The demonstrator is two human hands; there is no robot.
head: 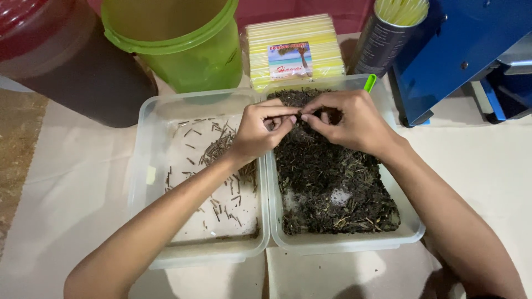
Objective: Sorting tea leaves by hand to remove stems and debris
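Starting left: clear tub [145, 144] holding scattered thin stems [219, 149], lying mostly lengthwise, away from the person. Left hand [260, 130] hovers over its right rim, fingertips pinched narrow. Between the two hands, a small dark leaf bit [300, 116], held at both ends, long axis running left-right. Right hand [349, 122] pinches likewise, over the second tub [413, 224] full of dark dried leaves [327, 177]. Both hands equally near; stem tub lies left of the pinch.

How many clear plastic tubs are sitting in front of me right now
2. The left tub holds scattered thin stems, under the left hand. The right tub is full of dark dried leaves, under the right hand. None seem hidden.
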